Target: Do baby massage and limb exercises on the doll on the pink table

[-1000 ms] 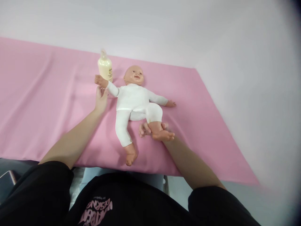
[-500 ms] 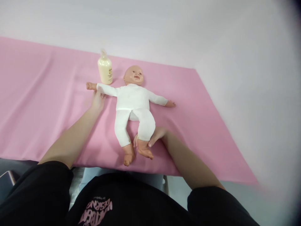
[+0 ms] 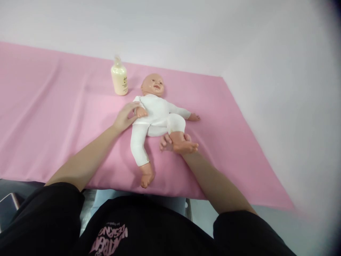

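Note:
A baby doll (image 3: 157,106) with white cloth body and bare head, hands and feet lies on its back, head away from me. My left hand (image 3: 125,116) is closed around its arm on the left, which is bent across the chest. From beneath, my right hand (image 3: 165,143) holds the doll's lower leg on the right, raised and bent toward the belly; the doll's foot hides part of my palm. The doll's other leg lies stretched out toward me, and its other arm extends out to the right.
A pump bottle (image 3: 119,80) of pale yellow liquid stands left of the doll's head. Pink cloth (image 3: 53,117) covers the table, its near edge close to my body. A dark flat device (image 3: 9,208) shows at lower left.
My left hand has moved right, folding the doll's outstretched arm onto its chest. My right hand has lifted the doll's leg up and to the right, bending it at the knee.

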The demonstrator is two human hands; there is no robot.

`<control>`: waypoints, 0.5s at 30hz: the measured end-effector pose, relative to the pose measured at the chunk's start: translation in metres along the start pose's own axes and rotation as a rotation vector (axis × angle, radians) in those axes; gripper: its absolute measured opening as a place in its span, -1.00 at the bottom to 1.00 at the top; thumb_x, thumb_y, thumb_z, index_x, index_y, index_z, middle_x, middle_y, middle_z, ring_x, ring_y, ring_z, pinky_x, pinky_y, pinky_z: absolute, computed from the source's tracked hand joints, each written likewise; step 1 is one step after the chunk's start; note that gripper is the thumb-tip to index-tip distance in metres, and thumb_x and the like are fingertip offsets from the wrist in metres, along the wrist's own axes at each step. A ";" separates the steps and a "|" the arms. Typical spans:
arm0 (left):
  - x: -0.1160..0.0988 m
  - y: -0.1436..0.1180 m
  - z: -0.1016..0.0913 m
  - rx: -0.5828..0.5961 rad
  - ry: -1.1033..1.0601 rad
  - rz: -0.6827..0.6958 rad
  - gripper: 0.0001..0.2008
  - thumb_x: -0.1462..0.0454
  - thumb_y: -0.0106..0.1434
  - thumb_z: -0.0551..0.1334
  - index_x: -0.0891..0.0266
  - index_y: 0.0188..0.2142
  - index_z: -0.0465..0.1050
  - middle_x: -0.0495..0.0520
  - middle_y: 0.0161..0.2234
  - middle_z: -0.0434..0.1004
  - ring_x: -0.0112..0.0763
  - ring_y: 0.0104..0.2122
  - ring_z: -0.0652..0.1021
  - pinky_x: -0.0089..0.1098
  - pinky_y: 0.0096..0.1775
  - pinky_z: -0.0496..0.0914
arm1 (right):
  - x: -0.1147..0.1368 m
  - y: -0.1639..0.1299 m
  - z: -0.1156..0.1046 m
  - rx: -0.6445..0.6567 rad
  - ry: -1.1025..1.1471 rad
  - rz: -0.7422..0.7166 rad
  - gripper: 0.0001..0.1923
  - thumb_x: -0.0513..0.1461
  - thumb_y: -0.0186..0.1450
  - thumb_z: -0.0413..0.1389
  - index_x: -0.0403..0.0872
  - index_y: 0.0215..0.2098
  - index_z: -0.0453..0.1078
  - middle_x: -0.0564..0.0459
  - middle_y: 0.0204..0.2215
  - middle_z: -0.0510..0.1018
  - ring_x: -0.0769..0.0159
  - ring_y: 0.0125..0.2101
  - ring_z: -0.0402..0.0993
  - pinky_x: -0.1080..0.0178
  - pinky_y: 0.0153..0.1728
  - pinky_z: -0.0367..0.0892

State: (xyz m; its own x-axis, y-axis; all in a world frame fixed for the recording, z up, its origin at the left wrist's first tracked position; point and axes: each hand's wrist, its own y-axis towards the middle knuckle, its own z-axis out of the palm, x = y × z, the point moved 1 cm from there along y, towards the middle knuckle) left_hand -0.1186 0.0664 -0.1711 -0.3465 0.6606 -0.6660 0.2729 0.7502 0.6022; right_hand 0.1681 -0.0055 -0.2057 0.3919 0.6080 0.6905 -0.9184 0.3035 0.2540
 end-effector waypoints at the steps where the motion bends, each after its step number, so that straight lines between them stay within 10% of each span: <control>1: -0.004 0.000 0.001 0.063 0.051 0.039 -0.44 -0.16 0.32 0.27 0.16 0.10 0.50 0.32 0.19 0.51 -0.04 0.24 0.48 0.03 0.32 0.29 | 0.003 0.001 0.002 -0.118 0.002 -0.055 -0.39 0.27 0.08 0.33 -0.05 -0.23 0.51 0.00 -0.11 0.58 0.18 -0.07 0.58 0.08 0.07 0.47; 4: -0.008 0.001 0.002 0.139 0.138 0.096 -0.47 -0.16 0.39 0.18 0.14 0.10 0.52 0.31 0.22 0.49 -0.04 0.27 0.45 0.07 0.33 0.26 | 0.010 0.004 0.012 -0.476 -0.014 -0.112 -0.43 0.27 0.20 0.21 -0.06 -0.26 0.49 -0.04 -0.05 0.57 0.15 -0.05 0.56 0.03 0.08 0.46; 8: -0.008 0.002 0.000 0.148 0.160 0.125 -0.51 -0.11 0.41 0.18 0.14 0.12 0.51 0.32 0.23 0.48 -0.04 0.27 0.45 0.08 0.33 0.26 | 0.013 0.009 0.021 -0.623 -0.030 -0.098 -0.44 0.26 0.19 0.21 -0.07 -0.30 0.48 -0.06 -0.06 0.57 0.15 -0.10 0.55 0.04 0.05 0.46; 15: 0.003 0.000 -0.003 -0.157 -0.078 -0.061 -0.35 -0.15 0.26 0.34 0.13 0.19 0.39 0.25 0.18 0.50 -0.04 0.22 0.50 -0.03 0.29 0.34 | 0.008 0.006 0.016 -0.142 0.034 -0.131 -0.37 0.33 0.18 0.19 -0.04 -0.25 0.44 -0.03 -0.06 0.55 0.15 -0.01 0.56 0.05 0.13 0.42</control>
State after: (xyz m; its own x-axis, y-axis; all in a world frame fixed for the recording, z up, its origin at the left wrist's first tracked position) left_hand -0.1219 0.0685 -0.1715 -0.2861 0.6191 -0.7314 0.1083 0.7793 0.6172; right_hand 0.1654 -0.0106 -0.1879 0.5115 0.5801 0.6339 -0.8432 0.4808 0.2405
